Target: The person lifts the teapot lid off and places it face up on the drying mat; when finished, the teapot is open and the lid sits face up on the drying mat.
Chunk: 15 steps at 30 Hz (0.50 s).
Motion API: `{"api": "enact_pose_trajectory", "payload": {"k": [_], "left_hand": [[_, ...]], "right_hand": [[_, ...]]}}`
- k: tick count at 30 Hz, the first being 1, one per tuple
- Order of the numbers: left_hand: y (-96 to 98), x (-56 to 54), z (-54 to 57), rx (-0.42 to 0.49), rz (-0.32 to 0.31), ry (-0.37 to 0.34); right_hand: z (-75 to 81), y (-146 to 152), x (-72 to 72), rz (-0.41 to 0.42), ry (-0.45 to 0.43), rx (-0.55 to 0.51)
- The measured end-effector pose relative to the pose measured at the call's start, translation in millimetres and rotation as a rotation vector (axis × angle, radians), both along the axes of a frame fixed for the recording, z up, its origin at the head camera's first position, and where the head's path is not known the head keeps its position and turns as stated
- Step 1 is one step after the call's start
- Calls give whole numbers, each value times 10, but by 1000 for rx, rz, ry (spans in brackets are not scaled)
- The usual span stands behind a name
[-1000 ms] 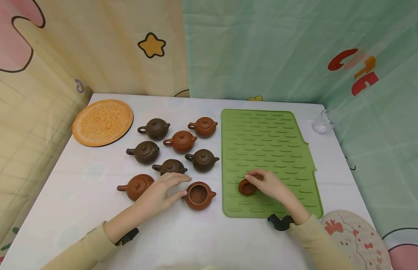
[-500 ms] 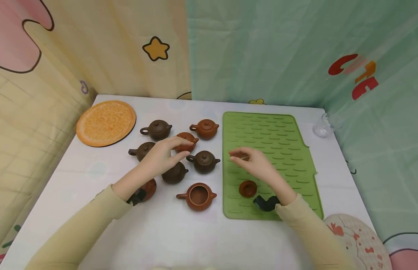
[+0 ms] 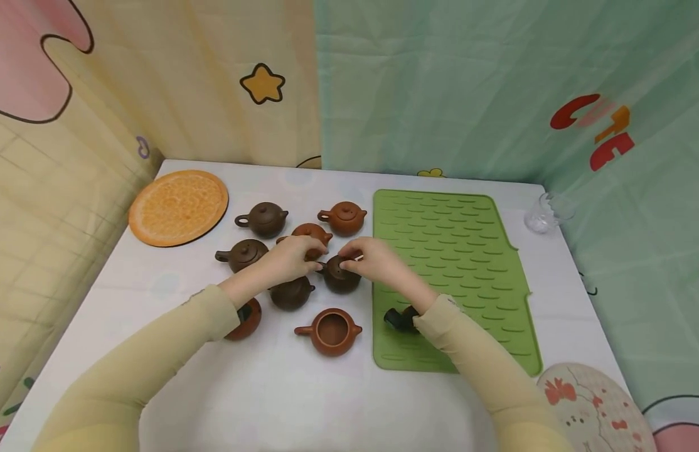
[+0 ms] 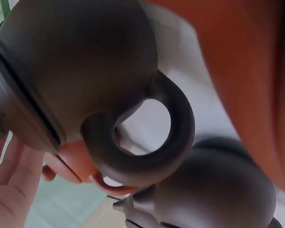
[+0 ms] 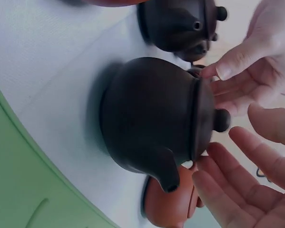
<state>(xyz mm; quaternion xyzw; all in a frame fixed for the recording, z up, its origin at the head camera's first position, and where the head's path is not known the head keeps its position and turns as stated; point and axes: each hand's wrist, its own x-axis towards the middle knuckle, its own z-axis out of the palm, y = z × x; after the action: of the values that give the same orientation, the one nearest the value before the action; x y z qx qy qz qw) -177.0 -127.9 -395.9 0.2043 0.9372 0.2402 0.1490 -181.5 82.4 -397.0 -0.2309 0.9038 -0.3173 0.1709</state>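
Note:
A dark brown teapot [image 3: 341, 280] stands on the table just left of the green mat, its lid on. My right hand [image 3: 372, 258] is over its lid; in the right wrist view the fingers spread around the lid knob [image 5: 221, 120] without visibly touching it. My left hand [image 3: 287, 256] is beside the handle [image 4: 180, 137], which no fingers encircle in the left wrist view. Nearer me sits a reddish-brown teapot [image 3: 332, 333] without its lid. Its small reddish lid on the mat is mostly hidden behind the right wrist device [image 3: 400, 320].
Several other lidded teapots, such as a dark one [image 3: 263, 220] and a reddish one [image 3: 344, 218], stand close around. The green ridged mat [image 3: 445, 245] lies to the right. An orange round mat [image 3: 179, 207], a clear glass item [image 3: 543, 216] and a patterned round mat [image 3: 600, 408] lie farther out.
My right hand has released the small reddish lid on the mat and moved left to the dark teapot. My left hand has left the lidless teapot and moved up beside the dark one.

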Motion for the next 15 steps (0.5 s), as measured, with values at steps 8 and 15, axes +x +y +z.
{"api": "enact_pose_trajectory", "payload": {"k": [8, 15], "left_hand": [[45, -3, -59, 29, 1, -32], [99, -29, -48, -33, -34, 6]], "right_hand": [[-11, -126, 28, -19, 74, 85], [-1, -144, 39, -31, 92, 94]]}}
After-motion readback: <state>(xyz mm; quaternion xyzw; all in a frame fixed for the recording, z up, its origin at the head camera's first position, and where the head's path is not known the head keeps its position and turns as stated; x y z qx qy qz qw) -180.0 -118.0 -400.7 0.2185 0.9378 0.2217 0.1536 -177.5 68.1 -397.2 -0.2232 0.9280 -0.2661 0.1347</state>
